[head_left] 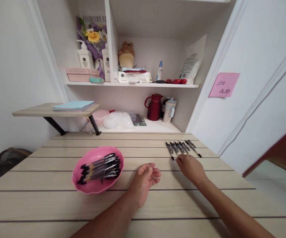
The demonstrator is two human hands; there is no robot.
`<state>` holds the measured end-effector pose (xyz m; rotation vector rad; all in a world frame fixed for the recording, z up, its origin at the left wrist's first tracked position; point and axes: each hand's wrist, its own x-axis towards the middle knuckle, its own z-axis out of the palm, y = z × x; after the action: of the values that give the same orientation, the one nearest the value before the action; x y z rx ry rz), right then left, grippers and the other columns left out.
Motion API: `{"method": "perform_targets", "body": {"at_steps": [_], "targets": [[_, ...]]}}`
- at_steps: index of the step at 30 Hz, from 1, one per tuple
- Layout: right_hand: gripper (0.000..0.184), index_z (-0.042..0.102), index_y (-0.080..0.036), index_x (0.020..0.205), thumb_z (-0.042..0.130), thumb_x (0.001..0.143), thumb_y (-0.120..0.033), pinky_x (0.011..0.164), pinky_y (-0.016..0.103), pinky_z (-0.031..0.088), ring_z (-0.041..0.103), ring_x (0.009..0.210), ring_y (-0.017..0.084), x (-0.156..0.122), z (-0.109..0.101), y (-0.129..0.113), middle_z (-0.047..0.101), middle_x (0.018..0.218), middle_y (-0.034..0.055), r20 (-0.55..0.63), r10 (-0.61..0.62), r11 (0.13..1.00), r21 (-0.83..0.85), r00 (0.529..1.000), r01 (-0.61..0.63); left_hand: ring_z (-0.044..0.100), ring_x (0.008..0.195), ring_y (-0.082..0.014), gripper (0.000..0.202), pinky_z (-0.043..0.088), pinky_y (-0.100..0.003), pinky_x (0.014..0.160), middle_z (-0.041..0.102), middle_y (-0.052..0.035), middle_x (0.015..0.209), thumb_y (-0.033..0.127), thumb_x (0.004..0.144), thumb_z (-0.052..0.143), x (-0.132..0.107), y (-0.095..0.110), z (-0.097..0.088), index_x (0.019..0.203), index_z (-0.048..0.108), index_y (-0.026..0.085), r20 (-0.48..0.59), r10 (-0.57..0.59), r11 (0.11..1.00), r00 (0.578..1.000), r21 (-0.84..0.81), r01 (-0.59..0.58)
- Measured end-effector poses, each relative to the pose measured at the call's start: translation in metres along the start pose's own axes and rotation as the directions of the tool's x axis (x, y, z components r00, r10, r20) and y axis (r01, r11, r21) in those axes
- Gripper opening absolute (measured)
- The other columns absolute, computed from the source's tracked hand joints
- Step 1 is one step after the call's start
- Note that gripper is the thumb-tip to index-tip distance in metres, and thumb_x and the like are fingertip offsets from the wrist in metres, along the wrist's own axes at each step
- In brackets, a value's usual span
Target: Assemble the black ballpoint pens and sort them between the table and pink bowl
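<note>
The left hand point(145, 180), fingers loosely apart, rests near a pink bowl point(90, 154) heaped with glossy, black-ended pens point(100, 170), their clear barrels partly amber. The right hand point(190, 167), fingers bunched, adjoins a slanting pen row point(181, 147); I cannot tell whether it grips one.

To the right of and beyond the right hand point(190, 167), the pink sticky note point(224, 85) bears the handwritten number "250", with a second handwritten line below it that I cannot read for certain. Well beyond the left hand point(145, 180) and off to its left, dark capitals reading "FLOWERS ST" stand on the backing behind the bouquet point(93, 36), cut off by the upright shelf divider point(109, 49). Farther ahead of both hands, the print on the pump bottle point(85, 59), white packet point(134, 77) and blue-capped bottle point(159, 72) is too small to read.
</note>
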<state>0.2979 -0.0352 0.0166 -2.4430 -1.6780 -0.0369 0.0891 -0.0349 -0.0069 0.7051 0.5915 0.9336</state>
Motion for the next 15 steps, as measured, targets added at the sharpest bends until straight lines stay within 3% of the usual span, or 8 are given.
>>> {"method": "perform_targets", "body": {"at_steps": [4, 6, 7, 8, 10, 12, 13, 15], "targets": [[0.027, 0.061, -0.020, 0.068, 0.038, 0.082, -0.026, 0.059, 0.025, 0.032, 0.060, 0.073, 0.018, -0.046, 0.002, -0.032, 0.067, 0.074, 0.0060, 0.076, -0.233, 0.964, 0.151, 0.969, 0.220, 0.057, 0.071, -0.0158, 0.026, 0.040, -0.031, 0.074, 0.062, -0.0080, 0.081, 0.025, 0.065, 0.065, -0.003, 0.015, 0.007, 0.088, 0.060, 0.015, -0.006, 0.109, 0.961, 0.994, 0.258, -0.103], [0.023, 0.061, -0.020, 0.072, 0.039, 0.081, -0.023, 0.059, 0.024, 0.032, 0.059, 0.072, 0.017, -0.065, 0.005, -0.047, 0.067, 0.074, 0.0052, 0.094, -0.301, 0.938, 0.206, 0.949, 0.278, 0.056, 0.072, -0.0167, 0.022, 0.039, -0.031, 0.076, 0.062, -0.0074, 0.080, 0.021, 0.063, 0.065, -0.007, 0.035, 0.009, 0.084, 0.062, 0.016, 0.004, 0.229, 0.883, 0.973, 0.421, -0.210], [0.022, 0.061, -0.020, 0.076, 0.040, 0.081, -0.023, 0.059, 0.024, 0.031, 0.060, 0.072, 0.017, -0.072, 0.007, -0.052, 0.067, 0.075, 0.0055, 0.091, -0.319, 0.931, 0.215, 0.943, 0.294, 0.055, 0.077, -0.0183, 0.021, 0.038, -0.031, 0.078, 0.062, -0.0078, 0.083, 0.019, 0.062, 0.064, -0.010, 0.048, 0.007, 0.083, 0.063, 0.017, 0.038, 0.290, 0.801, 0.956, 0.536, -0.265], [0.021, 0.060, -0.019, 0.079, 0.040, 0.081, -0.023, 0.059, 0.025, 0.031, 0.060, 0.073, 0.017, -0.078, 0.009, -0.056, 0.067, 0.076, 0.0061, 0.090, -0.334, 0.926, 0.218, 0.938, 0.309, 0.055, 0.081, -0.0198, 0.020, 0.036, -0.032, 0.081, 0.063, -0.0081, 0.087, 0.018, 0.063, 0.062, -0.014, 0.064, 0.004, 0.083, 0.064, 0.018, 0.079, 0.358, 0.671, 0.930, 0.671, -0.315], [0.020, 0.058, -0.018, 0.086, 0.040, 0.082, -0.023, 0.060, 0.025, 0.031, 0.060, 0.074, 0.018, -0.084, 0.014, -0.061, 0.067, 0.079, 0.0068, 0.082, -0.350, 0.920, 0.218, 0.933, 0.326, 0.051, 0.096, -0.0238, 0.021, 0.029, -0.035, 0.090, 0.062, -0.0087, 0.095, 0.016, 0.066, 0.058, -0.023, 0.095, -0.007, 0.085, 0.065, 0.021, 0.185, 0.415, 0.275, 0.891, 0.908, -0.316], [0.018, 0.056, -0.019, 0.087, 0.040, 0.082, -0.022, 0.059, 0.025, 0.031, 0.060, 0.074, 0.017, -0.086, 0.020, -0.061, 0.067, 0.079, 0.0057, 0.063, -0.353, 0.916, 0.226, 0.933, 0.331, 0.051, 0.095, -0.0281, 0.012, 0.026, -0.040, 0.090, 0.063, -0.0112, 0.086, 0.014, 0.066, 0.055, -0.034, 0.122, -0.023, 0.073, 0.064, 0.019, 0.121, 0.394, -0.133, 0.911, 0.988, -0.073], [0.016, 0.055, -0.019, 0.087, 0.040, 0.082, -0.022, 0.059, 0.024, 0.030, 0.059, 0.074, 0.017, -0.086, 0.022, -0.061, 0.067, 0.079, 0.0048, 0.044, -0.350, 0.915, 0.231, 0.936, 0.332, 0.053, 0.092, -0.0299, 0.011, 0.028, -0.040, 0.087, 0.063, -0.0124, 0.082, 0.014, 0.064, 0.057, -0.038, 0.132, -0.031, 0.072, 0.064, 0.018, 0.053, 0.364, -0.281, 0.930, 0.958, 0.056], [0.015, 0.054, -0.020, 0.087, 0.039, 0.083, -0.021, 0.058, 0.024, 0.029, 0.059, 0.072, 0.016, -0.086, 0.026, -0.061, 0.066, 0.078, 0.0036, 0.002, -0.345, 0.913, 0.232, 0.938, 0.336, 0.056, 0.082, -0.0307, 0.012, 0.033, -0.039, 0.077, 0.063, -0.0148, 0.079, 0.021, 0.063, 0.060, -0.045, 0.142, -0.047, 0.074, 0.064, 0.016, -0.090, 0.324, -0.428, 0.942, 0.874, 0.231]]}}
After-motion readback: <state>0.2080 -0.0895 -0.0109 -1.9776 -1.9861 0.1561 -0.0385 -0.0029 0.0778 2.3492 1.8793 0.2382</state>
